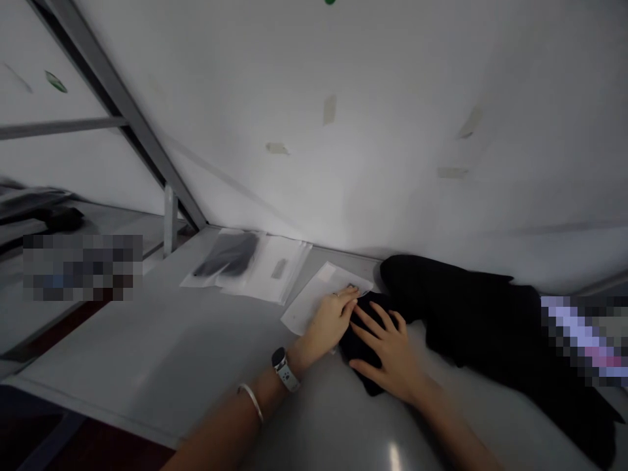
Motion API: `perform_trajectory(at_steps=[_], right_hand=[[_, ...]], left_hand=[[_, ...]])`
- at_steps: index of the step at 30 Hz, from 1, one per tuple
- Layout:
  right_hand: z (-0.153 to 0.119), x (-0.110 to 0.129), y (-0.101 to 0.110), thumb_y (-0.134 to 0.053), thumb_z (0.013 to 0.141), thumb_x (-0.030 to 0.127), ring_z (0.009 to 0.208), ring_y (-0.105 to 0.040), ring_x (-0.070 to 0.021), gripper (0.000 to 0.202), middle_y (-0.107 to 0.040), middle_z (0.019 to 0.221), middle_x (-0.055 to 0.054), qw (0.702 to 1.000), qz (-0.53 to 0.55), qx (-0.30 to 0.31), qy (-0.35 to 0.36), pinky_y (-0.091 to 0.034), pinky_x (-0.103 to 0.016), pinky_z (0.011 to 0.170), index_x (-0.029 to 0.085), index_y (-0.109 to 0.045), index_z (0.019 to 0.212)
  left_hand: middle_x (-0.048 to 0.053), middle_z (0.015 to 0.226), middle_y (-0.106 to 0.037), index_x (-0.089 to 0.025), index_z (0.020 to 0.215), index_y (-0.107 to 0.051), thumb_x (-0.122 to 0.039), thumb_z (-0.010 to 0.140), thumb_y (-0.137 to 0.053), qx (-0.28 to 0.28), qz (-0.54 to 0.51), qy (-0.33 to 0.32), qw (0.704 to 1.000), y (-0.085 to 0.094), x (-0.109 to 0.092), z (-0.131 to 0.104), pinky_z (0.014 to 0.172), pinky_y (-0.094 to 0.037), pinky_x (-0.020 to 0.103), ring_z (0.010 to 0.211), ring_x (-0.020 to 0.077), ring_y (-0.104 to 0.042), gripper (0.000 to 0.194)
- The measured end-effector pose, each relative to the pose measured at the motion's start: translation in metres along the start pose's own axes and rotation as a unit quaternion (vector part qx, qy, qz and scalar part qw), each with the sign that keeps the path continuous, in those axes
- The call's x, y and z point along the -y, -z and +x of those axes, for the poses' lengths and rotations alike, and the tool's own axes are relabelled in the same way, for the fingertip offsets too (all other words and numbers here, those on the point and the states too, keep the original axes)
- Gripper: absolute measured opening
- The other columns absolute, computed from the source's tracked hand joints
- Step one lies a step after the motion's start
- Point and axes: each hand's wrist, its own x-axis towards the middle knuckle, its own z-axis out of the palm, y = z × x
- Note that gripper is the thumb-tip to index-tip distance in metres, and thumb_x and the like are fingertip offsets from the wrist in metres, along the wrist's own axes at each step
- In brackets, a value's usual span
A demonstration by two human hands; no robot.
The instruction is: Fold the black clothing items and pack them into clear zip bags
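A folded piece of black cloth [364, 320] lies on the grey table, against the open-looking end of a whitish plastic bag [314, 297]. My right hand [390, 350] rests flat on the cloth with its fingers spread. Beside it, my left hand [336, 315] lies over the bag where it meets the cloth, its fingers together and bent at the bag's edge. Part of the bag is hidden beneath that hand. A watch and a bangle are on my left arm.
Flat plastic bags [260, 265], one with dark cloth inside, lie at the back left. A large heap of black cloth [471, 314] stretches along the right. Behind the table [161, 353] rises a white wall [392, 131]; a metal frame [142, 137] stands at left.
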Motion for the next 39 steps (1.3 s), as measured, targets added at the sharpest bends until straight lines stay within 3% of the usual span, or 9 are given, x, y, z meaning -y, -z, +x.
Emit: perform_trajectory(at_steps=[7, 13, 18, 21, 25, 28, 32, 35, 39], right_hand=[[0.013, 0.006, -0.007, -0.049, 0.09, 0.049, 0.139, -0.026, -0.0335, 0.052, -0.046, 0.146, -0.004, 0.999, 0.008, -0.005, 0.042, -0.016, -0.056, 0.113, 0.026, -0.05, 0.136], [0.029, 0.017, -0.02, -0.045, 0.091, 0.042, 0.139, -0.024, -0.038, 0.053, -0.045, 0.145, -0.009, 0.996, -0.018, -0.026, -0.085, -0.028, -0.058, 0.106, 0.02, -0.047, 0.139], [0.04, 0.033, -0.025, -0.042, 0.091, 0.039, 0.138, -0.025, -0.0389, 0.053, -0.045, 0.146, -0.013, 0.981, -0.05, -0.037, -0.185, -0.029, -0.057, 0.104, 0.014, -0.047, 0.139], [0.044, 0.037, -0.026, -0.041, 0.091, 0.04, 0.139, -0.025, -0.038, 0.057, -0.038, 0.151, -0.011, 0.975, -0.052, -0.053, -0.209, -0.03, -0.057, 0.102, 0.014, -0.041, 0.143], [0.048, 0.038, -0.027, -0.04, 0.091, 0.038, 0.139, -0.022, -0.0378, 0.058, -0.029, 0.155, -0.009, 0.969, -0.054, -0.069, -0.232, -0.03, -0.057, 0.101, 0.017, -0.037, 0.145], [0.055, 0.039, -0.027, -0.04, 0.091, 0.037, 0.138, -0.024, -0.0389, 0.058, -0.029, 0.155, -0.011, 0.961, -0.057, -0.068, -0.261, -0.031, -0.059, 0.099, 0.017, -0.036, 0.146], [0.067, 0.042, -0.027, -0.037, 0.092, 0.03, 0.137, -0.026, -0.0414, 0.059, -0.024, 0.156, -0.014, 0.95, -0.067, -0.061, -0.298, -0.032, -0.06, 0.096, 0.019, -0.029, 0.149], [0.067, 0.041, -0.029, -0.036, 0.092, 0.026, 0.137, -0.026, -0.0413, 0.059, -0.023, 0.157, -0.013, 0.955, -0.071, -0.051, -0.284, -0.031, -0.059, 0.099, 0.018, -0.026, 0.15], [0.057, 0.033, -0.03, -0.041, 0.091, 0.028, 0.14, -0.024, -0.0372, 0.063, -0.025, 0.156, -0.011, 0.986, -0.054, -0.026, -0.153, -0.027, -0.055, 0.106, 0.018, -0.023, 0.15]], left_hand=[[0.006, 0.126, -0.064, -0.017, 0.115, -0.066, -0.019, 0.095, -0.035, 0.03, 0.044, -0.034, 0.998, -0.002, -0.003, 0.001, 0.116, -0.029, 0.046, 0.125, 0.019, -0.053, 0.037], [0.007, 0.131, -0.061, -0.019, 0.125, -0.06, -0.016, 0.096, -0.031, 0.014, 0.122, -0.083, 0.989, -0.008, 0.0, -0.003, 0.118, -0.025, 0.047, 0.134, 0.0169, -0.044, 0.041], [0.009, 0.143, -0.05, -0.014, 0.134, -0.05, -0.009, 0.092, -0.032, 0.047, 0.208, -0.134, 0.968, -0.009, 0.005, -0.004, 0.119, -0.023, 0.045, 0.141, 0.018, -0.03, 0.045], [0.011, 0.144, -0.047, -0.011, 0.136, -0.047, -0.004, 0.089, -0.032, 0.059, 0.25, -0.123, 0.959, 0.001, 0.004, -0.004, 0.117, -0.029, 0.04, 0.14, 0.0183, -0.033, 0.05], [0.016, 0.142, -0.049, -0.009, 0.138, -0.043, 0.001, 0.084, -0.03, 0.025, 0.319, -0.035, 0.947, 0.012, 0.001, -0.005, 0.109, -0.042, 0.036, 0.134, 0.021, -0.043, 0.056], [0.021, 0.142, -0.047, -0.007, 0.14, -0.04, 0.002, 0.084, -0.03, 0.003, 0.375, -0.001, 0.927, 0.005, 0.001, -0.007, 0.104, -0.046, 0.039, 0.133, 0.0262, -0.044, 0.058], [0.026, 0.143, -0.042, -0.002, 0.138, -0.043, 0.002, 0.084, -0.032, 0.012, 0.42, -0.018, 0.907, -0.009, -0.002, -0.007, 0.109, -0.041, 0.04, 0.136, 0.0295, -0.038, 0.056], [0.024, 0.143, -0.043, -0.003, 0.138, -0.044, 0.002, 0.084, -0.031, 0.028, 0.427, -0.022, 0.903, -0.013, -0.008, -0.007, 0.107, -0.044, 0.039, 0.136, 0.0294, -0.039, 0.056], [0.024, 0.143, -0.044, -0.001, 0.138, -0.044, -0.001, 0.085, -0.031, 0.047, 0.389, -0.052, 0.919, -0.009, -0.014, -0.005, 0.111, -0.037, 0.043, 0.136, 0.0286, -0.038, 0.054]])
